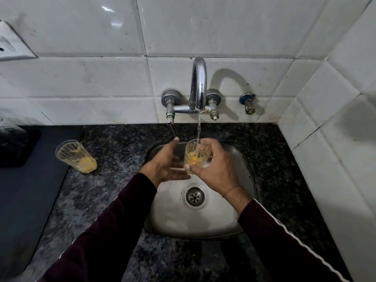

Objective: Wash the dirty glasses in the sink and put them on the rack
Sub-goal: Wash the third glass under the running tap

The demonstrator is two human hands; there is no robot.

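My right hand (pixel 213 169) grips a ribbed glass (pixel 195 156) with orange residue at its bottom, upright over the steel sink (pixel 242 159). A thin stream of water falls from the tap (pixel 199 84) into the glass. My left hand (pixel 165 163) is open just left of the glass, palm turned toward it, fingers straight, and I cannot tell whether it touches the glass. A second dirty glass (pixel 76 156) with orange residue stands on the dark granite counter (pixel 114 159) to the left of the sink.
The sink drain (pixel 194 196) lies below my hands. A dark mat (pixel 30 190) covers the counter at far left, with a dark object (pixel 14 147) on it. White tiled walls close the back and right side. A small valve (pixel 248 103) sticks out right of the tap.
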